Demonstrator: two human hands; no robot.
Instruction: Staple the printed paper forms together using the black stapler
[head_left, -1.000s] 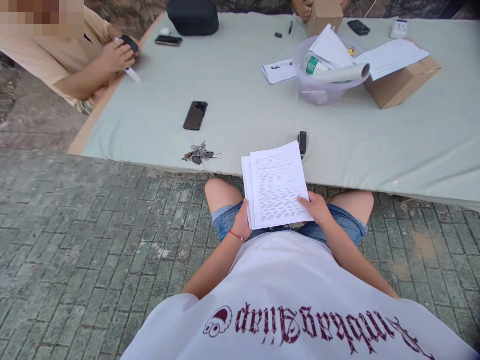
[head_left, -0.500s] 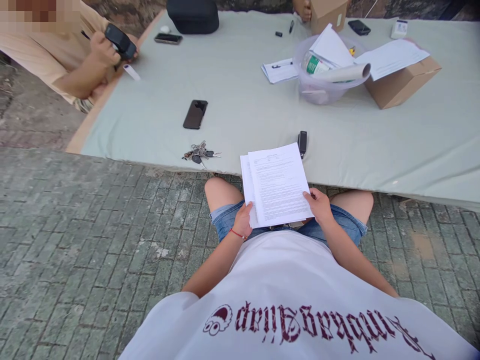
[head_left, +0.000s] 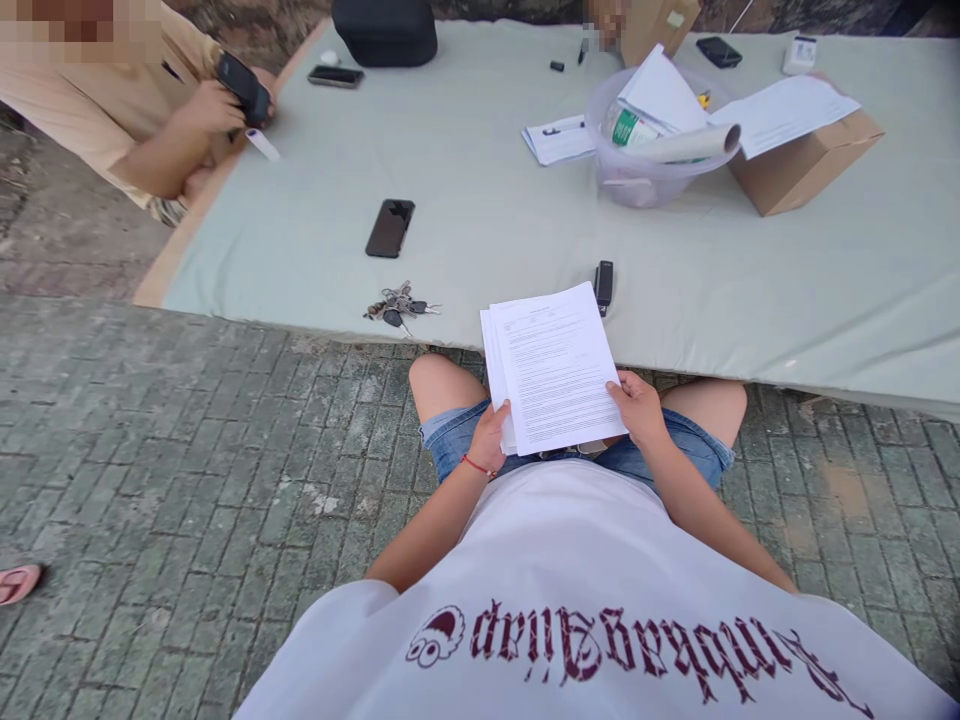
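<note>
I hold a small stack of printed white sheets (head_left: 553,365) over my lap, in front of the low table's edge. My left hand (head_left: 489,437) grips the stack's lower left corner, thumb on top. My right hand (head_left: 639,410) grips the right edge. Both hands rest above my denim shorts (head_left: 697,445). The top page shows lines of small text, too small to read.
The grey-green covered table (head_left: 787,270) holds a small black device (head_left: 604,283), keys (head_left: 401,303), a black phone (head_left: 390,228), a clear tub with papers (head_left: 649,150), a cardboard box (head_left: 802,165) and a black case (head_left: 385,30). A person at far left holds a phone (head_left: 241,87). Brick paving lies around.
The sheets have been squared into a tighter stack and my right hand has slid up its right edge. The person at left lifted a phone. A foot has appeared at the left edge.
</note>
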